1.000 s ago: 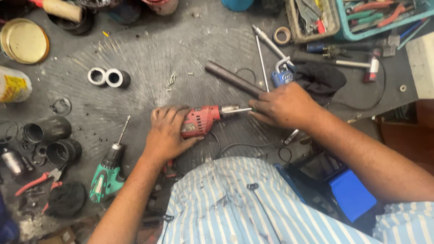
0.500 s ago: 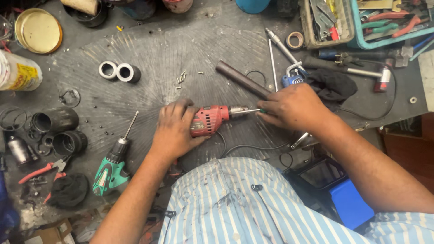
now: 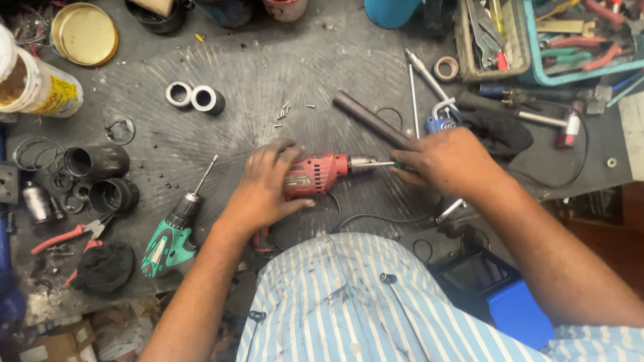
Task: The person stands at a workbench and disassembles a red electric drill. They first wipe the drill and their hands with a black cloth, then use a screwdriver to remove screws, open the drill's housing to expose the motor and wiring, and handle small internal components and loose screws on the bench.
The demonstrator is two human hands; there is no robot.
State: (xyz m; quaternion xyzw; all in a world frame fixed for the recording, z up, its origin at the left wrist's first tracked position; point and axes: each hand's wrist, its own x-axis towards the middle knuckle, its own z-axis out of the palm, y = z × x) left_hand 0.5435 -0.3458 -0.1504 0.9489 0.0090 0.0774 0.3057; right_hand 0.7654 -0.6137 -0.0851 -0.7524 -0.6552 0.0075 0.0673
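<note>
A red power drill (image 3: 315, 175) lies on its side on the dark workbench (image 3: 268, 87), chuck pointing right. My left hand (image 3: 268, 184) rests over its body and holds it down. At the chuck end my right hand (image 3: 446, 161) pinches a thin tool with a green tip that is set against the metal chuck (image 3: 365, 163). The drill's black cable (image 3: 362, 218) loops toward me below the drill.
A green cordless drill (image 3: 171, 234) lies at lower left. A dark metal rod (image 3: 369, 119), loose screws (image 3: 285, 110), two grey rings (image 3: 194, 97), black pipe fittings (image 3: 100, 177), red pliers (image 3: 64, 236), a brass lid (image 3: 84, 33), a hammer (image 3: 537, 117) and tool trays (image 3: 537, 33) surround the work.
Both hands stay on the red drill. The right hand has shifted slightly right along the chuck end; the view itself has drifted a little.
</note>
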